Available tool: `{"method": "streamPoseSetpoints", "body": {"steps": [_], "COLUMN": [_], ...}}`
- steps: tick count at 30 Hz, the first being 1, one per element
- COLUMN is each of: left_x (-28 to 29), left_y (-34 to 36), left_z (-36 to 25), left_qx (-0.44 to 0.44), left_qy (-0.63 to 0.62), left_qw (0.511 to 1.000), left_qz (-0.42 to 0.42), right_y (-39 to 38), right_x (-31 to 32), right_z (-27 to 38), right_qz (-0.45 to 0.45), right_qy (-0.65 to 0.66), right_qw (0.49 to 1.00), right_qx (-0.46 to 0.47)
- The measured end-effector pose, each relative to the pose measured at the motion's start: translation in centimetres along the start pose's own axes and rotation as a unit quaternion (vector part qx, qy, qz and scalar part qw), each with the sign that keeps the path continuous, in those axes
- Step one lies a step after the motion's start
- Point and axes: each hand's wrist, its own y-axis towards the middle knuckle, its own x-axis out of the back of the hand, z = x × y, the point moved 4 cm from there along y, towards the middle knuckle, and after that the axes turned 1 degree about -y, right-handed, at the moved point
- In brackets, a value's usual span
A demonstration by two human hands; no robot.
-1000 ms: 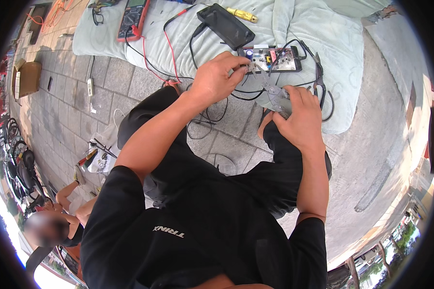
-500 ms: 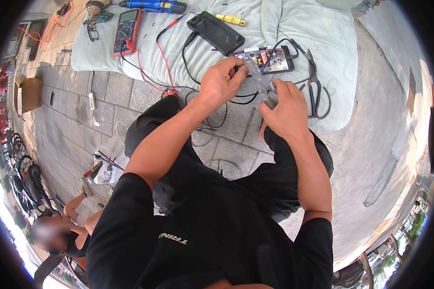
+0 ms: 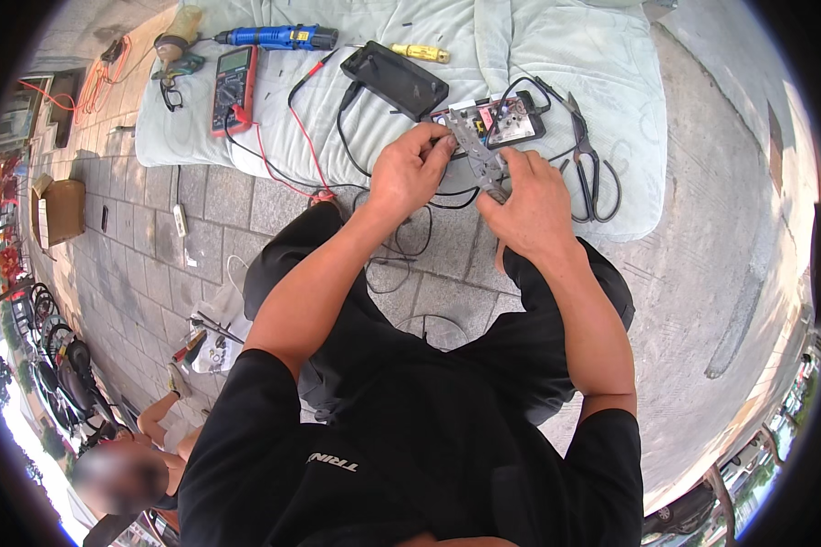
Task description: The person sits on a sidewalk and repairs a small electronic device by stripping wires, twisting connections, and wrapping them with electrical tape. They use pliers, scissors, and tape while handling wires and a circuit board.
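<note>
My right hand (image 3: 531,205) grips the lower end of a grey metal plate (image 3: 472,148), narrow and cut with notches, between thumb and fingers. The plate slants up and leftward, its upper end by an opened black case (image 3: 523,128) with a circuit board inside. My left hand (image 3: 405,179) is closed in a pinch beside the plate's upper part. What sits between those fingertips is too small to make out. The case's hollow black cover (image 3: 395,79) lies farther back on the pale quilt (image 3: 319,150). A black cable runs below the plate.
Black-handled scissors (image 3: 587,169) lie at the right. Farther left are a red multimeter (image 3: 234,91) with leads, a blue power screwdriver (image 3: 287,37) and a yellow-handled screwdriver (image 3: 420,53). A cardboard box (image 3: 64,211) and a seated person (image 3: 123,479) are on the left.
The whole view has shifted slightly, so the quilt and tools sit a little farther left and mostly lower. Both hands keep nearly the same pose around the metal plate.
</note>
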Motion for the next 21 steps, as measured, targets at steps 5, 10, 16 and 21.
{"method": "streamPoseSetpoints", "body": {"steps": [5, 10, 16, 21], "left_x": [-0.07, -0.15, -0.22, -0.28], "left_y": [0.06, 0.10, 0.15, 0.16], "left_z": [-0.01, -0.13, -0.02, 0.06], "left_qx": [0.006, 0.004, 0.006, 0.008], "left_qy": [0.005, -0.013, -0.014, -0.018], "left_qw": [1.000, 1.000, 1.000, 1.000], "left_qz": [0.003, 0.001, 0.011, 0.010], "right_y": [0.03, 0.13, 0.13, 0.14], "right_x": [0.20, 0.32, 0.33, 0.29], "right_z": [0.08, 0.02, -0.05, -0.14], "right_qz": [0.010, 0.018, 0.022, 0.026], "right_qy": [0.007, 0.009, 0.006, 0.009], "right_qw": [1.000, 1.000, 1.000, 0.999], "right_qx": [-0.009, -0.018, -0.017, -0.018]}}
